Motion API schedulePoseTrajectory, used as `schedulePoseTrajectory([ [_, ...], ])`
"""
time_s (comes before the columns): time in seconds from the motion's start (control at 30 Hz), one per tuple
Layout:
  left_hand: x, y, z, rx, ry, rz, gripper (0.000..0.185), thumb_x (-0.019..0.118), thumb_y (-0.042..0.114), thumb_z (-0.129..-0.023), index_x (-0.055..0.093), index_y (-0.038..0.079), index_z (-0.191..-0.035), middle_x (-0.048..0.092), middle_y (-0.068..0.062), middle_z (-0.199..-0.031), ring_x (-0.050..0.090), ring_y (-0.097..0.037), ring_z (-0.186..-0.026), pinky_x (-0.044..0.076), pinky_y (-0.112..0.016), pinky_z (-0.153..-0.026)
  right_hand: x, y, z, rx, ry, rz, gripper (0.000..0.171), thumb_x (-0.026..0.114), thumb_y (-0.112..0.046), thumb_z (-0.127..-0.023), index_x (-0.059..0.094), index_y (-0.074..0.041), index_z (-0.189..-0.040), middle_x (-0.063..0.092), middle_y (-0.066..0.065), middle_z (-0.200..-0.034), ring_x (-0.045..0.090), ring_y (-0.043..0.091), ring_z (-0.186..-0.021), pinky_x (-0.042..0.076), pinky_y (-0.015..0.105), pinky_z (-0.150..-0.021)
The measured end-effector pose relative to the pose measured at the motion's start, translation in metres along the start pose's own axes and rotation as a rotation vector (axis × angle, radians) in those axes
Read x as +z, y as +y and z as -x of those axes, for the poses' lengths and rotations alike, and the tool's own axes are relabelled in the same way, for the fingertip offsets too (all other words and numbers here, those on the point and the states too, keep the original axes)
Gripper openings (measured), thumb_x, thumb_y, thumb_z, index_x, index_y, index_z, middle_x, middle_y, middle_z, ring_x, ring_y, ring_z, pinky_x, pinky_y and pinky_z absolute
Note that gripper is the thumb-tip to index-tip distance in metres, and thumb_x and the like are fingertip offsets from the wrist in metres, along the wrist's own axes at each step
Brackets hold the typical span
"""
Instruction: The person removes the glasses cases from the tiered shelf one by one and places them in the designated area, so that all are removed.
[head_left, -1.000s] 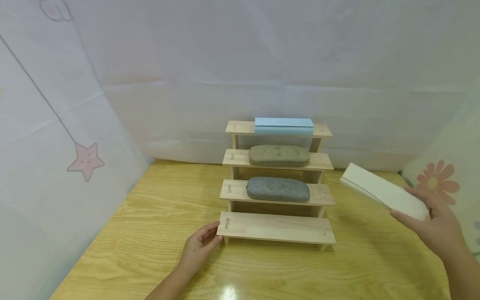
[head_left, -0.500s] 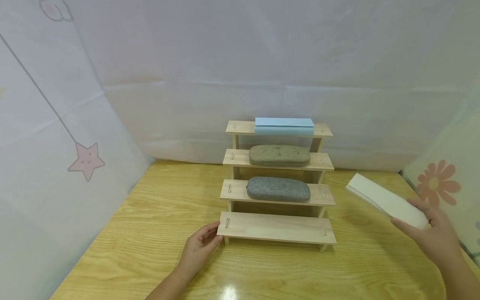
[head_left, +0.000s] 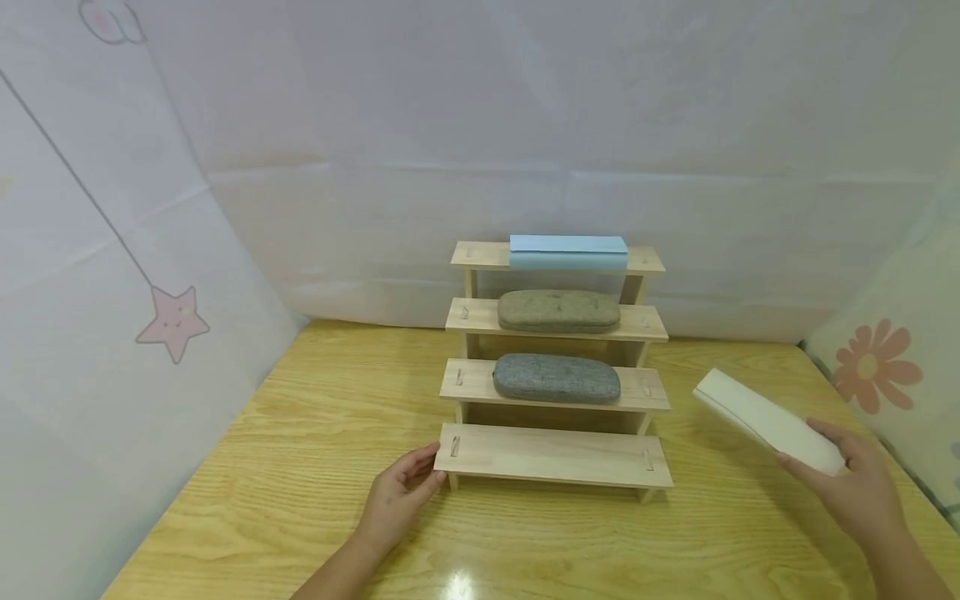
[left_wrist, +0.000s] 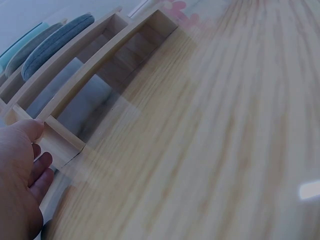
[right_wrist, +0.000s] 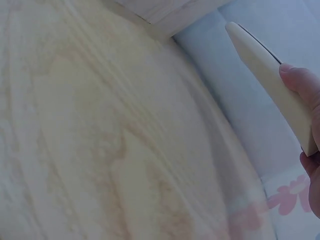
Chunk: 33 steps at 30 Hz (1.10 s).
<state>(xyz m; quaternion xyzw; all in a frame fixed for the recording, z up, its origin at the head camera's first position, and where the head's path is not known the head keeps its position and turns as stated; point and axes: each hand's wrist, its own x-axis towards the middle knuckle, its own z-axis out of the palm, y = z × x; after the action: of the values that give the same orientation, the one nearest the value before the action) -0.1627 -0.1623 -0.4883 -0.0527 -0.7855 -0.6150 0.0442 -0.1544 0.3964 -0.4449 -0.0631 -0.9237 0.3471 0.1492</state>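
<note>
While the left hand [head_left: 397,492] rests at the left end of the lowest step of the wooden stepped rack [head_left: 555,454], thumb on the board's corner and fingers loosely curled beside it, not wrapped around anything, the right hand [head_left: 855,487] grasps a long white case [head_left: 765,419] at one end — thumb on one side, fingers on the other. The case is to the right of the rack, above the wooden table [head_left: 300,467], well apart from the steps. Its long axis runs diagonally: the free end points up-left toward the rack, the held end down-right toward the person. On the upper steps lie a grey case [head_left: 557,377], a beige case [head_left: 558,311] and a light blue case [head_left: 568,250] — each lengthwise along its board.
</note>
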Motion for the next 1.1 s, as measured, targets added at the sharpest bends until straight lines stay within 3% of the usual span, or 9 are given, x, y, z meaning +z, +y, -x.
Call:
schedulePoseTrajectory([
  [0.1, 0.0, 0.0, 0.0, 0.002, 0.0, 0.002, 0.04, 0.073, 0.016, -0.088, 0.064, 0.008, -0.126, 0.067, -0.011, -0.126, 0.065, -0.026, -0.115, 0.056, -0.025, -0.091, 0.004, 0.004, 0.002, 0.002, 0.004, -0.01, 0.075, 0.076, -0.03, -0.087, 0.042, 0.007, -0.143, 0.04, 0.028, -0.147, 0.023, -0.025, -0.094, 0.034, -0.001, -0.061],
  [0.23, 0.0, -0.001, -0.001, 0.001, 0.001, -0.004, 0.04, 0.073, 0.016, -0.088, 0.064, 0.008, -0.126, 0.067, -0.011, -0.126, 0.065, -0.026, -0.115, 0.056, -0.024, -0.091, 0.009, 0.01, 0.004, 0.016, 0.02, -0.014, 0.073, 0.077, -0.03, -0.086, 0.045, 0.006, -0.141, 0.048, 0.005, -0.139, 0.023, -0.024, -0.094, 0.032, 0.001, -0.062],
  [0.3, 0.0, -0.001, -0.001, -0.002, 0.001, -0.008, 0.04, 0.073, 0.017, -0.088, 0.064, 0.009, -0.126, 0.067, -0.011, -0.126, 0.065, -0.025, -0.114, 0.056, -0.023, -0.091, 0.011, 0.013, 0.005, 0.025, 0.014, -0.017, 0.073, 0.077, -0.031, -0.086, 0.046, 0.006, -0.14, 0.049, 0.0, -0.133, 0.024, -0.024, -0.094, 0.032, 0.001, -0.062],
  [0.53, 0.0, 0.0, 0.0, -0.007, 0.005, -0.018, 0.04, 0.073, 0.017, -0.088, 0.064, 0.009, -0.127, 0.067, -0.01, -0.127, 0.065, -0.025, -0.115, 0.055, -0.021, -0.091, 0.019, 0.019, 0.008, 0.065, -0.035, -0.011, 0.077, 0.074, -0.036, -0.087, 0.041, 0.004, -0.144, 0.041, 0.033, -0.144, 0.032, -0.014, -0.104, 0.028, 0.006, -0.067],
  [0.7, 0.0, 0.001, 0.0, -0.009, 0.003, -0.018, 0.04, 0.073, 0.017, -0.089, 0.063, 0.009, -0.127, 0.066, -0.011, -0.128, 0.065, -0.025, -0.115, 0.056, -0.023, -0.092, 0.025, 0.024, 0.01, 0.024, -0.011, 0.001, 0.073, 0.077, -0.033, -0.085, 0.047, 0.005, -0.14, 0.046, 0.037, -0.138, 0.023, -0.022, -0.098, 0.027, 0.007, -0.069],
  [0.77, 0.0, 0.001, 0.0, -0.007, 0.004, -0.017, 0.04, 0.073, 0.017, -0.089, 0.064, 0.009, -0.127, 0.066, -0.011, -0.128, 0.065, -0.026, -0.115, 0.056, -0.024, -0.092, 0.027, 0.026, 0.009, 0.012, -0.016, 0.008, 0.072, 0.077, -0.032, -0.085, 0.047, 0.006, -0.139, 0.047, 0.037, -0.137, 0.037, -0.012, -0.103, 0.027, 0.006, -0.069],
  [0.83, 0.0, 0.001, -0.001, -0.006, 0.005, -0.018, 0.04, 0.073, 0.017, -0.089, 0.064, 0.009, -0.127, 0.066, -0.011, -0.128, 0.065, -0.026, -0.115, 0.056, -0.024, -0.092, 0.028, 0.027, 0.009, 0.012, -0.035, 0.012, 0.074, 0.076, -0.033, -0.086, 0.045, 0.007, -0.14, 0.046, 0.038, -0.138, 0.049, 0.012, -0.114, 0.026, 0.003, -0.069],
  [0.93, 0.0, 0.001, -0.001, -0.002, 0.005, -0.021, 0.04, 0.073, 0.017, -0.089, 0.064, 0.009, -0.127, 0.066, -0.011, -0.128, 0.065, -0.026, -0.115, 0.055, -0.022, -0.091, 0.029, 0.029, 0.008, 0.025, -0.062, 0.014, 0.076, 0.074, -0.034, -0.088, 0.042, 0.007, -0.143, 0.043, 0.039, -0.14, 0.042, 0.052, -0.121, 0.024, 0.0, -0.07],
  [1.1, 0.0, 0.0, -0.001, 0.001, 0.009, -0.029, 0.04, 0.073, 0.017, -0.089, 0.064, 0.008, -0.126, 0.067, -0.011, -0.127, 0.065, -0.026, -0.114, 0.054, -0.019, -0.09, 0.033, 0.031, 0.007, 0.028, -0.065, 0.017, 0.077, 0.074, -0.035, -0.088, 0.041, 0.007, -0.143, 0.042, 0.039, -0.141, 0.041, 0.055, -0.12, 0.024, 0.0, -0.068],
])
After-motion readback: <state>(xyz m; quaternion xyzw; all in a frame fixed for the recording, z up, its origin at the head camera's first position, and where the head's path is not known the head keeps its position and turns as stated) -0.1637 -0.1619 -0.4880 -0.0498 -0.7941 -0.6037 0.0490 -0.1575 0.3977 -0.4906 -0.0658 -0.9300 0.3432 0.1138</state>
